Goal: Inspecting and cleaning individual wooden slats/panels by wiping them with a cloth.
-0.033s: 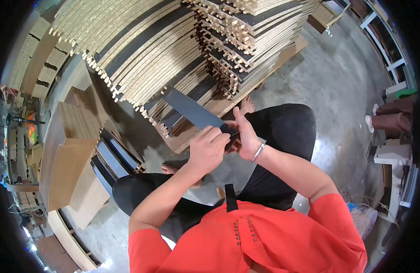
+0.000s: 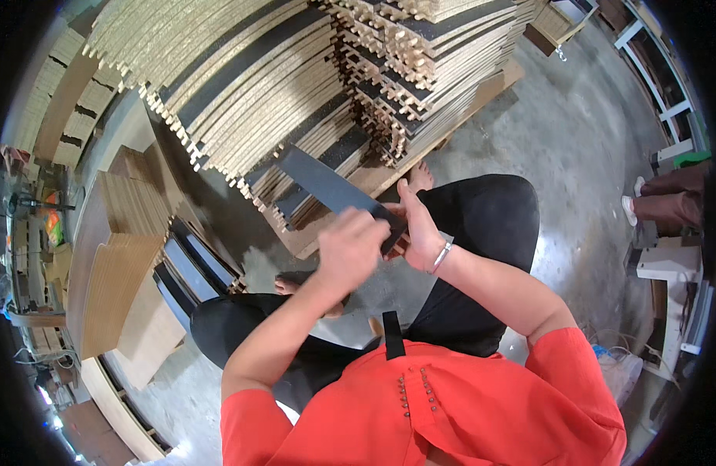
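A long, narrow dark grey board (image 2: pixel 317 179) slants from my hands up to the stack's near edge. My right hand (image 2: pixel 421 233) is closed around its near end, palm turned up and thumb standing apart along the side. My left hand (image 2: pixel 350 245) is by the board's left edge near that end, its fingers curled in and smeared by motion; whatever they hold is hidden. Beyond the board rises a large stack of boards (image 2: pixel 257 89) with pale edges, some faces dark. Short wooden dowels (image 2: pixel 408 66) stick out of their ends.
Dark boards (image 2: pixel 191 268) stand beside my left knee, near a pile of curved brown panels (image 2: pixel 121 291). The stack rests on a brown base sheet (image 2: pixel 482 97) on the concrete floor (image 2: pixel 575 132). Another person's legs (image 2: pixel 668 198) show at right, near a white metal frame (image 2: pixel 668 264).
My left hand has shifted slightly left and lifted from the board's near end, now blurred. My right hand and the board have barely moved.
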Motion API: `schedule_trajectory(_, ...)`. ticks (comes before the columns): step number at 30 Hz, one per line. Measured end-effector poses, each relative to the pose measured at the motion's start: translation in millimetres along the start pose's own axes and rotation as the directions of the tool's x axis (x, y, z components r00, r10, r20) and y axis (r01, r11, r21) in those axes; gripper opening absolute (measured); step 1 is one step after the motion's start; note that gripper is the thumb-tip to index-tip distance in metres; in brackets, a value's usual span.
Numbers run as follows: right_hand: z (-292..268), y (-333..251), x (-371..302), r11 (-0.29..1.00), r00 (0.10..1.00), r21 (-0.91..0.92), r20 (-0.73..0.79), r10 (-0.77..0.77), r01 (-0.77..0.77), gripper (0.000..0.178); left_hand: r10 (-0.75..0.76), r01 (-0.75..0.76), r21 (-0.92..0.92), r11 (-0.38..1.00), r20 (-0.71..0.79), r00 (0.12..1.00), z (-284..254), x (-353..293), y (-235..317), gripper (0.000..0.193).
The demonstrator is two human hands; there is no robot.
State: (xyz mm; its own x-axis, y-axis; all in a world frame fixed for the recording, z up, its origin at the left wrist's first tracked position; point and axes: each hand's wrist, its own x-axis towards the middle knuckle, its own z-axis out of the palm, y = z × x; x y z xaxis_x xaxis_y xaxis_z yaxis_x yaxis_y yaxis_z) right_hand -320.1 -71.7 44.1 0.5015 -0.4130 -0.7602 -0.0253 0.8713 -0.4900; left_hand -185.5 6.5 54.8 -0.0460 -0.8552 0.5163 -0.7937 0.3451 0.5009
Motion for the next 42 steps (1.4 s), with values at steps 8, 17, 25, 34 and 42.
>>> schedule_trajectory(8,3,-4,-5,0.999,0.986,-0.024,0.167,-0.031,0.035,0.075,-0.094,0.116,0.183,0.976,-0.125,0.988,-6,8,-40,0.004)
schedule_trajectory(17,-20,-29,-75,0.947,0.897,-0.072,0.349,-0.269,0.312,0.036,-0.605,0.522,-0.335,0.784,-0.223,0.765,-53,-65,-49,0.002)
schedule_trajectory(25,-138,-41,-198,0.721,0.741,-0.178,0.094,-0.665,0.669,0.039,-0.782,0.645,-0.536,0.545,-0.048,0.621,-40,-65,-50,0.005)
schedule_trajectory(34,-283,33,-116,0.752,0.07,-0.513,-0.806,-0.588,0.414,0.044,-0.695,0.653,-0.356,0.669,0.012,0.719,-29,-86,-66,0.007)
schedule_trajectory(42,-305,157,-37,0.816,0.31,-0.451,-0.884,-0.351,-0.362,0.06,-0.741,0.724,-0.255,0.641,0.038,0.67,-26,-106,-83,0.004)
